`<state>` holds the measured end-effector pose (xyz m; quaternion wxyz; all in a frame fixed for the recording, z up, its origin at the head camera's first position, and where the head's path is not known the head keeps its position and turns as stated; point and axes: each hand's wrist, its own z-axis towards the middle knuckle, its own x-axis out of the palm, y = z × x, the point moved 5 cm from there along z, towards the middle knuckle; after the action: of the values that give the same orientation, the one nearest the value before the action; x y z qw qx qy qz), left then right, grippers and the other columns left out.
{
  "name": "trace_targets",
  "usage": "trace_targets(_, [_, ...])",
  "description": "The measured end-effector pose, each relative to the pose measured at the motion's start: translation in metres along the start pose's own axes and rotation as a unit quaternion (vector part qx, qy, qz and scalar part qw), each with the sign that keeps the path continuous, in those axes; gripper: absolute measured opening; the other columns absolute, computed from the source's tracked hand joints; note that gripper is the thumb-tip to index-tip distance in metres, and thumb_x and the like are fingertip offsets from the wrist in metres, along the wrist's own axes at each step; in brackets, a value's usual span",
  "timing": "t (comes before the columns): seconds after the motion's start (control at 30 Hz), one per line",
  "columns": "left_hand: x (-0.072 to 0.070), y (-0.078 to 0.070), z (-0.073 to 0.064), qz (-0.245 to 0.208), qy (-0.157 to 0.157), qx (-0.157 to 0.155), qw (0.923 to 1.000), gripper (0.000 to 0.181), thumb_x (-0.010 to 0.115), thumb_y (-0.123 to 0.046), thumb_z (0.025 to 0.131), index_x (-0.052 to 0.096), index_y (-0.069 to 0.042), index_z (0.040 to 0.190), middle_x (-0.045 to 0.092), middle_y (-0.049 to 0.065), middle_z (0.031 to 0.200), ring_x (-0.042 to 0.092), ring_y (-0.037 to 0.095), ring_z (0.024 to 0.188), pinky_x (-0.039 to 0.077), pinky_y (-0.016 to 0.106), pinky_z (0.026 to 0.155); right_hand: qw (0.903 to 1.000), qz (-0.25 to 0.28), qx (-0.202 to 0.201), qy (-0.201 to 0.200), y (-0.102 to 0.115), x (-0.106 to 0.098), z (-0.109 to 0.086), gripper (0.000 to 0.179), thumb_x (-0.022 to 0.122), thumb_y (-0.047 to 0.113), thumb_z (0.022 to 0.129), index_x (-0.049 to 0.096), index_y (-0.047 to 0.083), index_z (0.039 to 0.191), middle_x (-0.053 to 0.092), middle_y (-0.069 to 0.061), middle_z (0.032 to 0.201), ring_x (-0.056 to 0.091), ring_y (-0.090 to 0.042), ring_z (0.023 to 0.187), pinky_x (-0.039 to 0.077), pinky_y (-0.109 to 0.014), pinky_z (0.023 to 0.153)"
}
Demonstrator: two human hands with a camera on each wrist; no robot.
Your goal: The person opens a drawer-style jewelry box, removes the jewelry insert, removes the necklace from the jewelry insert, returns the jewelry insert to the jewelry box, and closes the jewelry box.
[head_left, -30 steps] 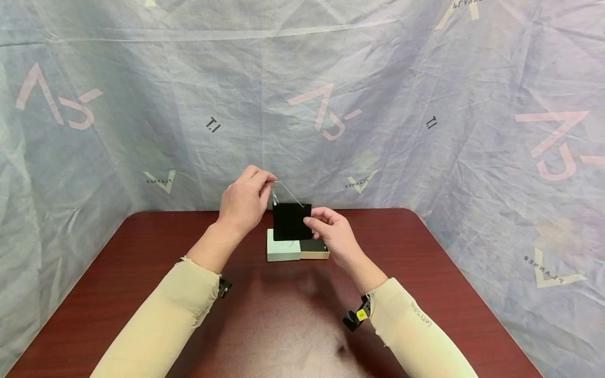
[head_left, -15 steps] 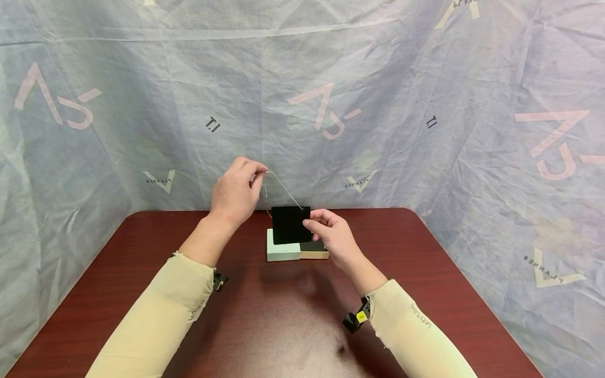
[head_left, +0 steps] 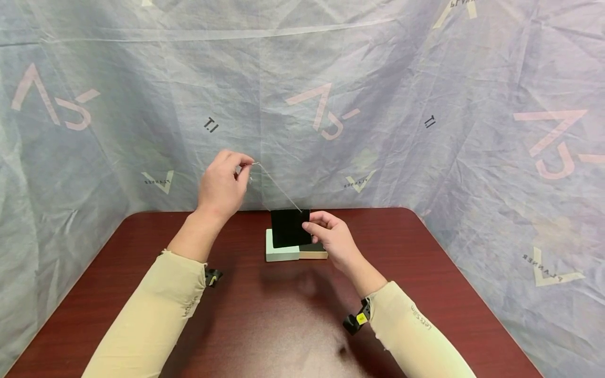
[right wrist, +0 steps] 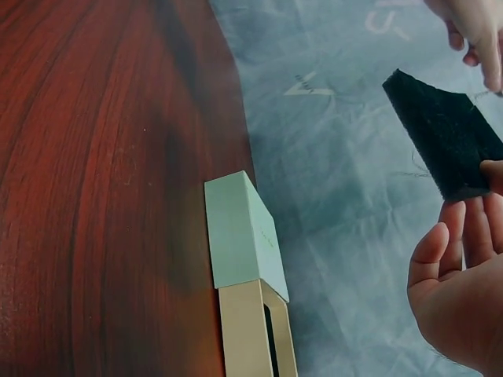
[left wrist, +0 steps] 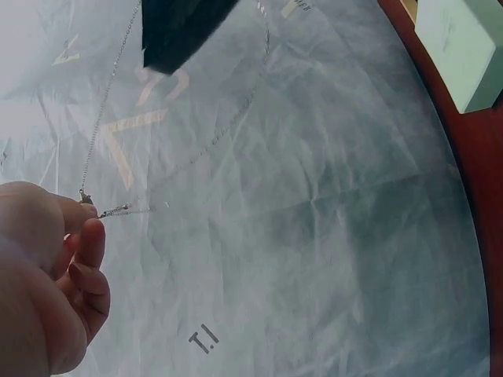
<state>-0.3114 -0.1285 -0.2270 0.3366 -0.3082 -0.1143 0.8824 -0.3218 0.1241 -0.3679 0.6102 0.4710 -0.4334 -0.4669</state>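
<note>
Passage: low across the near worktop (head_left: pixel 264 331), between the sleeves (head_left: pixel 146 315). Obstructions: chain (head_left: pixel 279 186) and black pad (head_left: pixel 288 229) between the hands (head_left: pixel 222 184); box (head_left: pixel 282 255) at far centre; backdrop (head_left: pixel 264 68) beyond the far edge.

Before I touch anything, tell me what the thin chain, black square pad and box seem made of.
Thin chain: probably metal, silver-toned and shiny; its fine links glint.
Black square pad: matte and velvety, perhaps cloth-faced foam or card; its edges look fuzzy, but the core is unclear.
Box: likely paperboard, smooth, with pale green sleeve and tan tray; flat walls and crisp edges suggest it.
</note>
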Motion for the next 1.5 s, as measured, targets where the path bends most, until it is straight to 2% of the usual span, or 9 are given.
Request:
trace_targets(0.27, [-0.012,0.008,0.004,-0.014,-0.031,-0.007,0.9994,0.013,0.070,-0.003,0.102,0.081,-0.001,0.109,0.075,0.020,0.110,0.071,0.038,0.087,0.058,0.049,0.080,1.0000,0.008,-0.001,0.004,0.000,0.001,-0.002,0.016,0.073,-0.002,0.098,0.071,0.013,0.101,0.068,0.010,0.086,0.055,-0.009,0.064,0.050,-0.019,0.064])
trace_targets(0.6, [-0.018,0.019,0.005,-0.008,-0.030,-0.035,0.9989,0.014,0.068,-0.003,0.103,0.080,-0.001,0.110,0.073,0.019,0.112,0.070,0.038,0.086,0.056,0.047,0.078,0.9999,-0.005,0.004,0.009,-0.004,-0.002,-0.003,0.017,0.073,-0.001,0.099,0.070,0.016,0.101,0.067,0.011,0.086,0.055,-0.010,0.065,0.050,-0.021,0.066])
trace_targets(0.97, [-0.024,0.020,0.006,-0.003,-0.036,-0.046,0.9983,0.016,0.067,-0.004,0.104,0.081,-0.002,0.111,0.073,0.018,0.112,0.070,0.038,0.085,0.055,0.049,0.076,0.9998,-0.004,0.009,0.016,-0.001,-0.001,-0.006,0.016,0.074,0.001,0.099,0.071,0.016,0.101,0.069,0.011,0.087,0.055,-0.010,0.067,0.050,-0.020,0.066])
trace_targets(1.27, [-0.027,0.022,0.007,-0.004,-0.048,-0.049,0.9976,0.015,0.067,-0.005,0.105,0.080,-0.001,0.112,0.073,0.020,0.113,0.071,0.039,0.085,0.056,0.049,0.077,0.9997,-0.015,0.011,0.018,-0.003,-0.002,-0.007,0.008,0.074,0.002,0.099,0.071,0.003,0.106,0.070,0.010,0.085,0.055,-0.012,0.069,0.049,-0.022,0.067])
trace_targets(1.5, [-0.031,0.025,0.008,-0.001,-0.055,-0.056,0.9970,0.016,0.067,-0.007,0.106,0.080,-0.002,0.112,0.073,0.019,0.114,0.071,0.039,0.086,0.055,0.048,0.077,0.9996,-0.015,0.010,0.023,-0.004,-0.002,-0.006,0.012,0.076,0.005,0.098,0.070,0.003,0.108,0.069,0.011,0.085,0.056,-0.010,0.069,0.050,-0.022,0.068])
